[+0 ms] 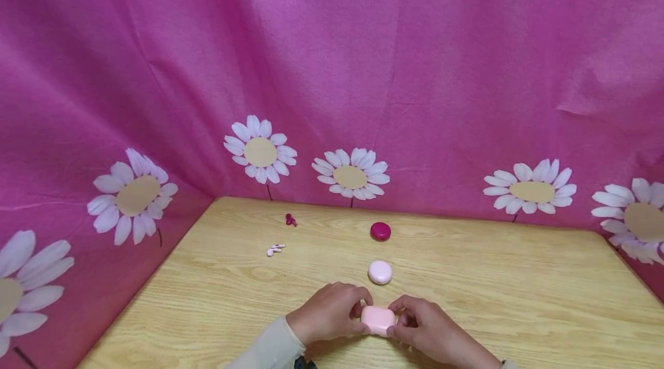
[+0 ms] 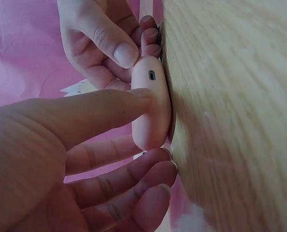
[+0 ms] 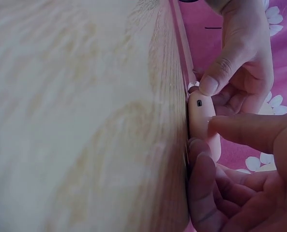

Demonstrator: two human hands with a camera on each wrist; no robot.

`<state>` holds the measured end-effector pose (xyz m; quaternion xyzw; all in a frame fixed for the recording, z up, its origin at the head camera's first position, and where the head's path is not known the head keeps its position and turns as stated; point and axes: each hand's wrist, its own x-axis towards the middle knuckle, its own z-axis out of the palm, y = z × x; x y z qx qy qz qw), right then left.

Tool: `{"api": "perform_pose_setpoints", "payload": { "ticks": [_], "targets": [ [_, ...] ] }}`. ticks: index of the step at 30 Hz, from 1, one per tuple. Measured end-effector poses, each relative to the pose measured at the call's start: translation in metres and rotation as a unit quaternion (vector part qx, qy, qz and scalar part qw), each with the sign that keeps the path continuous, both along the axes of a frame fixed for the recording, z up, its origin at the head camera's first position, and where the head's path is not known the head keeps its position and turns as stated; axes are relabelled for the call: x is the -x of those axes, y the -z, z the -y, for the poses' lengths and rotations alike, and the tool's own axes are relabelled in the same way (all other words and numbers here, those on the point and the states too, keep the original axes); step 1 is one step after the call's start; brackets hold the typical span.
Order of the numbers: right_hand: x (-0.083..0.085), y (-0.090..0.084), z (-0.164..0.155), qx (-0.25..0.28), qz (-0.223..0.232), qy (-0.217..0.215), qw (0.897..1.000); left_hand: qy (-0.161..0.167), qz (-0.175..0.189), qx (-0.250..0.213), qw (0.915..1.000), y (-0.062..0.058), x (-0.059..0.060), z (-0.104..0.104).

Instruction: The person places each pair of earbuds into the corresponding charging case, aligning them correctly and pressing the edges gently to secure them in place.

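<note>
Left hand (image 1: 328, 312) and right hand (image 1: 422, 323) both pinching a small pink case (image 1: 378, 319), case lying on wooden table (image 1: 519, 300), round white case (image 1: 380, 272) just behind

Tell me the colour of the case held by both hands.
Pale pink case; clearest in the head view.

We see both hands low at the near edge, meeting at the midline. Left hand (image 1: 328, 312): fingers curled inward, thumb extended toward the right hand, wrist in a pale sleeve (image 1: 270, 349). Right hand (image 1: 422, 323): fingers curled likewise, thumb tip bent toward the left hand. Both pinch one small pink case (image 1: 378, 320) between them, thumbs on top, fingertips beneath.
</note>
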<state>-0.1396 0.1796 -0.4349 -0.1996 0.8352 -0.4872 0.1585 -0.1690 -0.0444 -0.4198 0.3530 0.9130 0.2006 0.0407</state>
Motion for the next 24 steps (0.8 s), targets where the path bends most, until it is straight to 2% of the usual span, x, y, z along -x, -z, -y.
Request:
{"api": "perform_pose_setpoints", "payload": {
  "ticks": [11, 24],
  "targets": [
    [-0.0009, 0.0021, 0.0002, 0.006, -0.031, 0.004, 0.999, 0.005, 0.009, 0.007, 0.9999, -0.0011, 0.0016, 0.0003],
    [-0.0014, 0.0019, 0.001, 0.001, -0.037, 0.011, 0.999, -0.004, 0.002, 0.01, 0.9999, -0.0009, 0.0007, -0.0002]
  ]
}}
